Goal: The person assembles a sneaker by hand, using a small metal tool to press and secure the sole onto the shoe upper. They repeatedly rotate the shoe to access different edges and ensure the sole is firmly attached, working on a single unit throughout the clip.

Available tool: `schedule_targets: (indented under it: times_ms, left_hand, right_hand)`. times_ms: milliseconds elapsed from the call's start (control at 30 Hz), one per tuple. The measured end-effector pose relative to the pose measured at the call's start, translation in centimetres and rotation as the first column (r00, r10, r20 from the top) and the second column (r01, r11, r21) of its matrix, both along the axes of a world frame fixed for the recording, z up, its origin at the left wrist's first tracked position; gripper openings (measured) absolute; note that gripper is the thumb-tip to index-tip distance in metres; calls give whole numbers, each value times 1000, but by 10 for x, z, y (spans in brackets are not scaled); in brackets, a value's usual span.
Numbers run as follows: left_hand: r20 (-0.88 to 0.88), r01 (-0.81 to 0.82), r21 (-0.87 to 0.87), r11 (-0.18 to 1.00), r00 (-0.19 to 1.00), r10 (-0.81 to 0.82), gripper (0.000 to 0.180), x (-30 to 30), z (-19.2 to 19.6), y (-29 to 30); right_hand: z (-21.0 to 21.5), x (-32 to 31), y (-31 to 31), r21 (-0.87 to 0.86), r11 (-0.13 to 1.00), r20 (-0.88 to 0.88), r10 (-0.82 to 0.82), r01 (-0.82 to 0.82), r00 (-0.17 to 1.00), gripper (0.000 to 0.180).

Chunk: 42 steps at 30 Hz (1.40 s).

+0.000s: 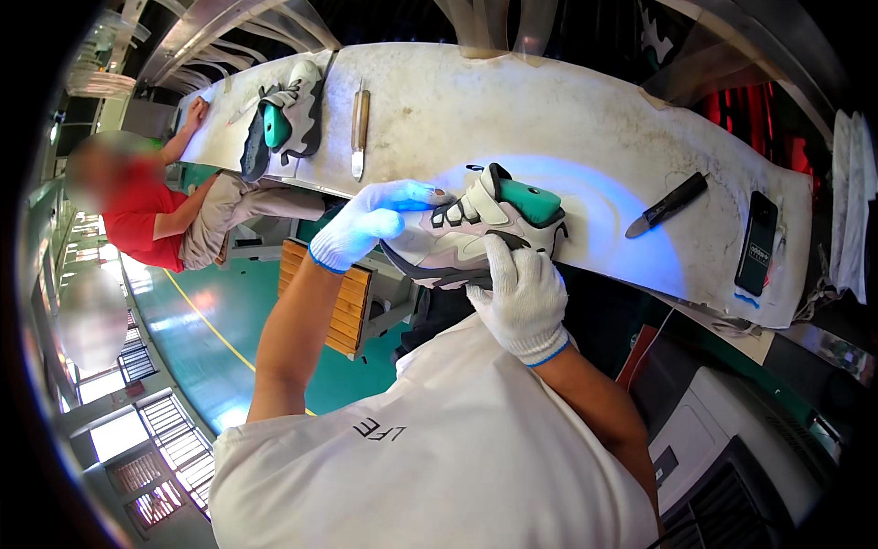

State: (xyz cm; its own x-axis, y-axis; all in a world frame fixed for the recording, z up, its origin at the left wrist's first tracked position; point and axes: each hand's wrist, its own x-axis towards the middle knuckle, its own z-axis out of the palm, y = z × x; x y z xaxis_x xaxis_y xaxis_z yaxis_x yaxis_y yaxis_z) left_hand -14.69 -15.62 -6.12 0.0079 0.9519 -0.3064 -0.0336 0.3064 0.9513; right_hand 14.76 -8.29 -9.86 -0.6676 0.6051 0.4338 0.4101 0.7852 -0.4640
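Fingers (501,261) curled almost closed, the gloved left hand (361,224) grips the toe and the gloved right hand (523,297) the near side of a grey-and-white shoe (444,242), with the worktop (585,119) beyond it, a knife (672,199) then a phone (756,242) to its right, and a wooden-handled tool (360,128) to its left.

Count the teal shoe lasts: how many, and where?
2. One teal last sits in the white-and-black sneaker held by the white-gloved left hand and right hand; another shows at the grey-and-white sneaker farther left on the pale worktable. More may be hidden.
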Motion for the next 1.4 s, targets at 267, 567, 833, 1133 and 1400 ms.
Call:
schedule_targets:
  times_ms: [267,567,833,1133,1400]
  left_hand:
    - [-19,54,-111,992,998,-57,94,3,19,14]
    - [-816,174,-281,944,475,-330,115,89,88,67]
    - [-803,15,-442,897,439,-403,99,101,88,82]
    - [-245,376,59,925,904,-352,107,68,149,53]
    - [-327,-45,301,952,933,148,61,137,102,75]
  right_hand:
    - [1,-4,5,6,1000,-15,-13,13,1000,86]
    - [9,-6,7,-28,998,-101,-57,54,993,74]
    - [9,-4,8,-80,995,-114,-62,53,992,85]
    - [11,45,24,-680,726,-425,-271,-107,864,92]
    - [-24,50,26,-830,490,-503,-449,-267,739,78]
